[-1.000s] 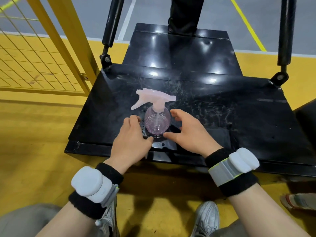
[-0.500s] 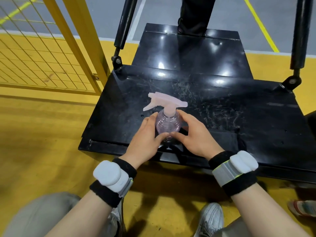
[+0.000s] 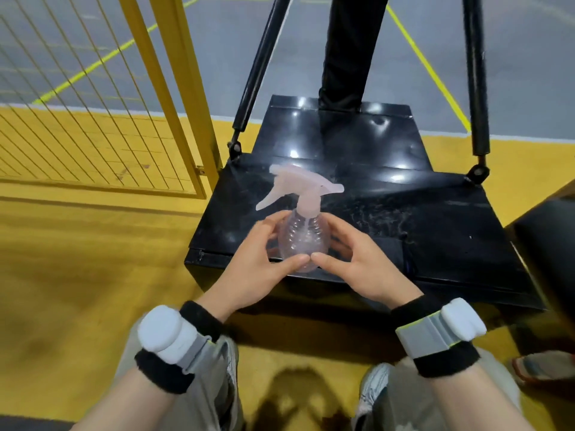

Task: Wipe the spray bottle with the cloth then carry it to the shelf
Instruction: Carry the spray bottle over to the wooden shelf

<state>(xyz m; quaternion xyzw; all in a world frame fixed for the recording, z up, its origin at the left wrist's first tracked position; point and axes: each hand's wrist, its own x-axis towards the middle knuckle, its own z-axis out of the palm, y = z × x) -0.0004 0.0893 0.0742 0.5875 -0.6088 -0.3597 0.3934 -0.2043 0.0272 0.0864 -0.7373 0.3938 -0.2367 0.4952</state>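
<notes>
Head view, only view given: translucent pink plastic spray bottle (image 3: pixel 303 237) with a pale pink trigger head, upright, cupped between both bare hands above the near edge of a glossy black metal platform (image 3: pixel 420 219). Can't tell if its base touches the platform or is just off it; looks lifted, judging by the base overhanging the front lip. Left hand (image 3: pixel 252 269) wraps the bottle's left side, fingers curled round the body, thumb across the front low down. Right hand (image 3: pixel 357 262) mirrors it on the right side, fingers closed on the body, thumb pointing in so the two thumb tips nearly meet in front of the bottle. So both hands are clamped on the bottle, not spread. Each wrist carries a black band with a white and grey sensor pod (image 3: pixel 165 334).

Yellow wire-mesh fence panel (image 3: pixel 93 119) stands to the left, well apart from the hands. Black struts rise from the platform's back corners. Yellow painted floor (image 3: pixel 77 275) underneath, person's grey shoes at the bottom edge.

Progress, as a judgement: no cloth visible anywhere, none in either hand, so wiping can't be confirmed from this picture. Grip looks like the start of the carry. No shelf in sight, so the carry and placing remain to do.
</notes>
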